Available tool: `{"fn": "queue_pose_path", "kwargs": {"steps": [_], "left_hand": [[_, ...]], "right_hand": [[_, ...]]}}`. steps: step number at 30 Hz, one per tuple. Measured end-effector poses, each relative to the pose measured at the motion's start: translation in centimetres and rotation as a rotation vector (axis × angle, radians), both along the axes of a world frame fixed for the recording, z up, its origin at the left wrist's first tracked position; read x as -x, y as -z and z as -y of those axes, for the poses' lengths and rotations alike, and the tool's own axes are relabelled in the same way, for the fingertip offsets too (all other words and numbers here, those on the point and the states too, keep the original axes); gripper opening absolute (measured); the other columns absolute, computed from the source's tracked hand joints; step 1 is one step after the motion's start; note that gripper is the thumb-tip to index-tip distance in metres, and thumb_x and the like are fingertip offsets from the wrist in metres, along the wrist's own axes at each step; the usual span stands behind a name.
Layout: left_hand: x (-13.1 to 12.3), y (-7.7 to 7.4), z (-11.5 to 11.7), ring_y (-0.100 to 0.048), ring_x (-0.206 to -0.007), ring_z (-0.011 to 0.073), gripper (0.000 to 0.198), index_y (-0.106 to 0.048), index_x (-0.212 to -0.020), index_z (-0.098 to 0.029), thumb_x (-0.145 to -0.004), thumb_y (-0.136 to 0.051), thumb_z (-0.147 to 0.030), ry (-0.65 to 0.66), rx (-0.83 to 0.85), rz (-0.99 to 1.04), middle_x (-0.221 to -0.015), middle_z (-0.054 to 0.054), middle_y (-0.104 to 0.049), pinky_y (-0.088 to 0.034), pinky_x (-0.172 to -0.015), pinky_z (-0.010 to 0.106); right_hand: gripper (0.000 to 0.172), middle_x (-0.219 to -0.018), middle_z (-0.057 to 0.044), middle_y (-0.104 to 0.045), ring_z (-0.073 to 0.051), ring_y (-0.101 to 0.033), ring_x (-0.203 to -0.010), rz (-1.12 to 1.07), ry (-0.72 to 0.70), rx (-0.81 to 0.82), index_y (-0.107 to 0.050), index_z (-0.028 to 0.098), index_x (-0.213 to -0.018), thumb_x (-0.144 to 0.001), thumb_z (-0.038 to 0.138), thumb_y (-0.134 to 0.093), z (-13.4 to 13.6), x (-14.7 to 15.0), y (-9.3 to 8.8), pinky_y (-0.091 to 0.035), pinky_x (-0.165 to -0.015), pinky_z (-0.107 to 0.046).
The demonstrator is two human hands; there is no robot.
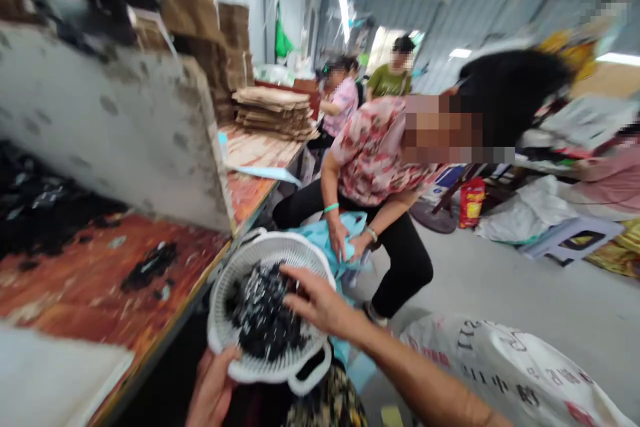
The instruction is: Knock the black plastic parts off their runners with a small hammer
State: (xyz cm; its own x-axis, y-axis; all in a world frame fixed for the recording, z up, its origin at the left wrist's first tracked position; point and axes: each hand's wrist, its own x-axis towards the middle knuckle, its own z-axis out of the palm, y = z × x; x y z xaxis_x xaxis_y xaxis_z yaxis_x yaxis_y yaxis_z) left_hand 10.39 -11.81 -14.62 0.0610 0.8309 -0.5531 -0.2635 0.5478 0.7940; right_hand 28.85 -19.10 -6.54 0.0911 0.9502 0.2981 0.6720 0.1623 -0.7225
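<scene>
A white plastic colander basket (216,320) with loop handles is tilted over my lap, at the table's edge. Small shiny black pieces (265,313) are heaped inside it; their exact kind is too blurred to make out. My left hand (216,380) grips the near left rim, thumb on top. From the right, my right hand (320,300) reaches over the basket with fingers stretched and apart, holding nothing visible. Its fingertips are at the heap, though I cannot tell whether they touch it.
The red-brown table (170,280) at left bears a stained upright board (125,127), more black pieces (40,207) and stacked brown sheets (275,110). A seated co-worker (380,153) leans close, hands on light-blue material (315,233). A printed white sack (510,360) lies lower right.
</scene>
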Motion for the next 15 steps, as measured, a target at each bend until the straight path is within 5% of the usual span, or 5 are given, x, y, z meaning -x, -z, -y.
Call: {"fn": "queue_pose_path", "kwargs": {"steps": [3, 7, 15], "left_hand": [[0.9, 0.2, 1.2, -0.059, -0.054, 0.0136, 0.062, -0.064, -0.104, -0.017, -0.043, -0.065, -0.003, 0.07, 0.061, 0.096, -0.069, -0.003, -0.068, -0.049, -0.052, 0.024], [0.0, -0.1, 1.5, -0.058, -0.052, 0.0121, 0.063, -0.062, -0.099, -0.017, -0.037, -0.064, -0.006, 0.099, 0.067, 0.112, -0.069, -0.004, -0.07, -0.047, -0.05, 0.022], [-1.6, -0.9, 2.7, -0.06, -0.061, 0.0114, 0.055, -0.062, -0.094, -0.018, -0.04, -0.064, -0.006, 0.183, -0.02, 0.1, -0.074, -0.005, -0.071, -0.049, -0.058, 0.02]], "right_hand": [[0.053, -0.132, -0.012, -0.056, -0.026, -0.052, -0.124, -0.059, 0.053, 0.078, -0.054, 0.023, -0.136, -0.084, 0.02, -0.061, -0.6, -1.9, 3.1, -0.04, -0.108, -0.048], [0.05, -0.135, -0.015, -0.053, -0.028, -0.048, -0.129, -0.105, 0.195, 0.161, -0.049, 0.022, -0.138, -0.088, 0.023, -0.053, -0.1, -4.1, 6.7, -0.036, -0.11, -0.054], [0.076, -0.138, -0.017, -0.054, -0.033, -0.048, -0.129, -0.223, 0.326, 0.283, -0.05, 0.016, -0.136, -0.069, 0.04, -0.075, -0.4, -5.5, 7.6, -0.034, -0.11, -0.052]]}}
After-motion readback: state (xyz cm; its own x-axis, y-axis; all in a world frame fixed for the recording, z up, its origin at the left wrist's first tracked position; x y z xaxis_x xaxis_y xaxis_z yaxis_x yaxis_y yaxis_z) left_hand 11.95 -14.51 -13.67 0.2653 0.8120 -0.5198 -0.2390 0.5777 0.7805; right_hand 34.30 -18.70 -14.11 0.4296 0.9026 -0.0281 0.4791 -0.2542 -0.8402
